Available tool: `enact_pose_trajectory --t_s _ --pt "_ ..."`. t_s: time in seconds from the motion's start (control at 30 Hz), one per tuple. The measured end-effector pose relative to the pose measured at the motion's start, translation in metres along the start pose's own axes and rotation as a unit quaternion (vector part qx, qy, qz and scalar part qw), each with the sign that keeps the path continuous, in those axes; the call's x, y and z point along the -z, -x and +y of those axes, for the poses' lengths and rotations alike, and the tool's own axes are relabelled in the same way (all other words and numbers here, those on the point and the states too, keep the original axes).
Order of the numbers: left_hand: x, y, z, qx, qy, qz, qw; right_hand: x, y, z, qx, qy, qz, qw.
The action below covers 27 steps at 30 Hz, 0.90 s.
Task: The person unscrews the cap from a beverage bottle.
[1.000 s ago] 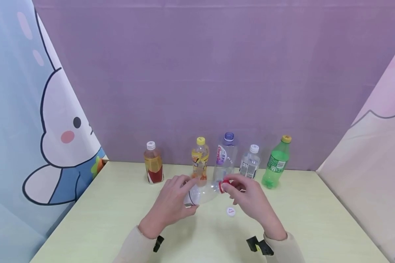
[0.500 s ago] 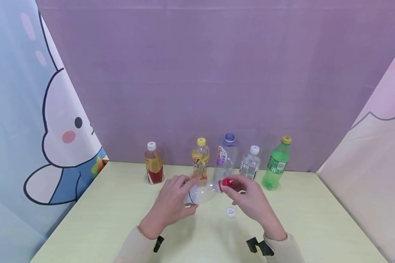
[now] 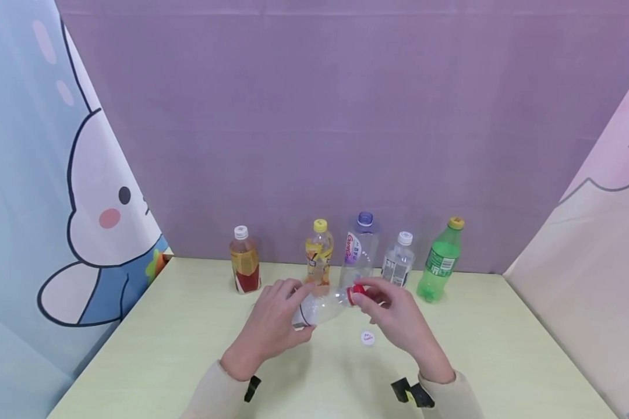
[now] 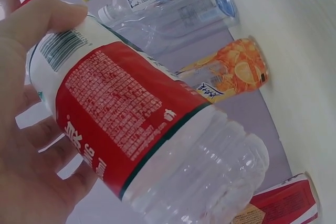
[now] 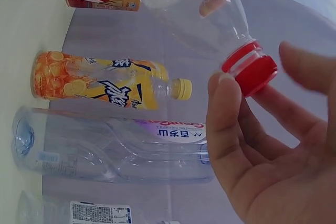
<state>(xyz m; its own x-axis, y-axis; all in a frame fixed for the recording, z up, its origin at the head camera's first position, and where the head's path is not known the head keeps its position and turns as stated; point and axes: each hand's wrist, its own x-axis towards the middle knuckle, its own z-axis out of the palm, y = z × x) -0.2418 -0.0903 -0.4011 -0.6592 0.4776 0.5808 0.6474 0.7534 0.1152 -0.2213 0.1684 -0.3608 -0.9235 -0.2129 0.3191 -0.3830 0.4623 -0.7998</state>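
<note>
My left hand [image 3: 275,317] grips a clear plastic bottle [image 4: 210,156] with a red and white label around its body. The bottle lies tilted on its side, its neck pointing right. My right hand [image 3: 398,311] is at the neck, with fingertips pinching the red bottle cap [image 5: 257,75]. In the right wrist view, a clear strip of neck shows between the cap and the red ring [image 5: 239,55] below it. One finger there stands apart from the cap. Below the bottle neck, a white cap [image 3: 367,338] lies on the table.
Behind the hands stand a brown tea bottle [image 3: 245,265], a yellow-capped orange drink bottle [image 3: 318,256], a tall clear bottle [image 3: 359,253] with no cap, a small white-capped bottle [image 3: 398,260] and a green bottle [image 3: 440,265]. A purple cloth [image 3: 314,128] hangs behind the table [image 3: 503,361].
The right hand's fingers have shifted slightly around the red cap, and more of the cap showed half a second ago. The left hand and the bottle stay nearly still.
</note>
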Motion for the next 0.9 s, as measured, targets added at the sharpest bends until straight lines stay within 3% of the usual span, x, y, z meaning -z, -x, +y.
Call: enact_pose_trajectory --t_s 0.4,0.63,0.9 --pt "-0.001 0.0 -0.003 -0.004 0.003 0.008 1.0 0.001 0.0 -0.002 -0.014 0.052 0.039 0.9978" --pt "0.002 0.0 -0.007 0.029 0.021 0.006 0.9993 0.007 0.005 0.004 -0.046 0.045 0.025 0.9976" --pt "0.0 -0.001 -0.014 0.038 0.025 0.022 0.9987 0.004 0.011 0.025 -0.062 0.115 -0.007 0.9914"
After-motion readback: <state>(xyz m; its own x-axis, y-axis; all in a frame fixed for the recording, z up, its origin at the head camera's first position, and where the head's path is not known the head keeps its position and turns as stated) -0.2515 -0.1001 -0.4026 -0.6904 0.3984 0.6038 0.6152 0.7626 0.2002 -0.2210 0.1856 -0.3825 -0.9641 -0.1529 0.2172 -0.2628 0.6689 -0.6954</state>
